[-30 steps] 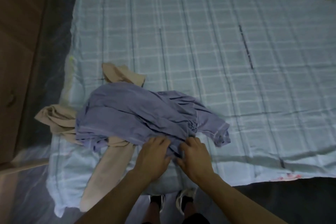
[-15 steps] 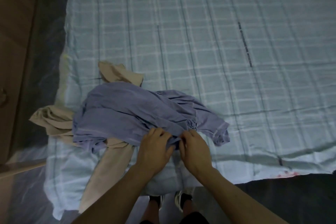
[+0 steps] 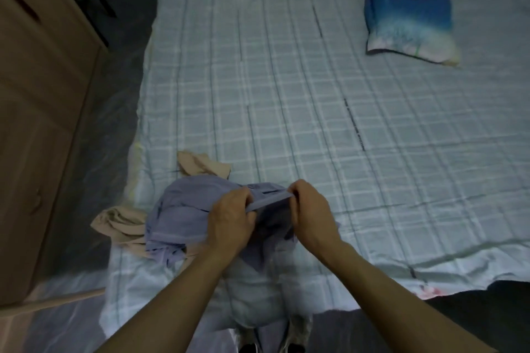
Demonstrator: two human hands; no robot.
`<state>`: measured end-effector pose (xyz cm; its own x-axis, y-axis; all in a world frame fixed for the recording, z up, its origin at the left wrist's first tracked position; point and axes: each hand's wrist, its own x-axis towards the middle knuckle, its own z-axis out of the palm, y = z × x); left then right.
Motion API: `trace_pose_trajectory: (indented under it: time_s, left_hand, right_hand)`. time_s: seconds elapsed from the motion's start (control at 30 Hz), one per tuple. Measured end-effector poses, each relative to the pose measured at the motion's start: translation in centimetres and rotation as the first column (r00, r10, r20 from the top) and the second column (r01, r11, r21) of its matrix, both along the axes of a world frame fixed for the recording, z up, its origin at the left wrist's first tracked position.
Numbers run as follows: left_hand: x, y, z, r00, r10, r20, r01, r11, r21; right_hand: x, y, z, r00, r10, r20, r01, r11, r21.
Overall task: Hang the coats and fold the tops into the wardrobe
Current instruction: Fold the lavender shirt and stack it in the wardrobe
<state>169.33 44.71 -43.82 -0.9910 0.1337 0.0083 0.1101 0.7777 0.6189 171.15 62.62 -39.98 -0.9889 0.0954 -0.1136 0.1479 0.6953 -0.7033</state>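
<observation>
A crumpled purple top (image 3: 183,212) lies at the near left corner of the bed (image 3: 286,94). My left hand (image 3: 231,221) and my right hand (image 3: 311,210) both pinch one edge of it and hold that hem stretched between them, lifted off the pile. Under the purple top lies a beige garment (image 3: 123,222), with another part of it showing behind the pile (image 3: 200,167). The rest of the purple top hangs down below my hands.
A wooden wardrobe (image 3: 37,112) stands to the left, across a narrow strip of floor. A blue and purple pillow (image 3: 407,8) lies at the far right of the checked sheet. My feet (image 3: 272,341) stand at the bed's near edge.
Both hands have risen from the pile and lifted an edge of the purple top, stretching it between them. The camera has tilted up, so more of the bed and the pillow show.
</observation>
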Motion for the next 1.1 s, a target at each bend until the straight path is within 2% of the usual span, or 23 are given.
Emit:
trace_pose_trajectory:
  time_s: [0.13,0.33,0.5,0.67,0.8,0.93,1.0,1.1]
  left_hand:
    - [-0.9,-2.0,3.9,0.998,0.021,-0.06,-0.02,1.0,0.011]
    - [-3.0,-4.8,11.7,0.972,-0.006,-0.236,0.01,1.0,0.013]
    - [-5.2,-5.6,20.3,0.911,-0.04,-0.411,0.048,0.999,0.008]
    - [-7.3,-7.2,26.2,0.863,-0.081,-0.498,0.041,0.995,-0.09]
    - [-7.6,-7.1,29.3,0.845,-0.092,-0.527,0.051,0.995,-0.091]
    - [-6.9,-5.7,29.9,0.839,-0.254,-0.482,0.222,0.967,-0.124]
    - [-6.2,-5.0,29.0,0.847,-0.308,-0.434,0.277,0.951,-0.134]
    - [-4.7,-4.7,26.7,0.865,-0.364,-0.344,0.351,0.931,-0.103]
  right_hand:
    - [-0.8,1.0,4.5,0.992,-0.027,-0.124,0.024,0.999,-0.03]
    - [-2.5,1.7,11.5,0.964,-0.059,-0.261,0.053,0.998,-0.031]
    - [-3.7,2.2,18.8,0.878,-0.067,-0.474,0.035,0.997,-0.076]
    - [-4.6,3.8,23.9,0.791,0.007,-0.611,-0.007,1.0,0.002]
    - [-4.5,5.4,25.8,0.777,0.068,-0.625,-0.004,0.995,0.103]
    - [-3.8,7.2,25.9,0.783,0.037,-0.621,0.052,0.991,0.126]
    - [-3.4,7.9,25.0,0.839,0.078,-0.538,0.014,0.986,0.164]
    - [-2.3,7.7,22.7,0.9,0.226,-0.374,-0.139,0.959,0.247]
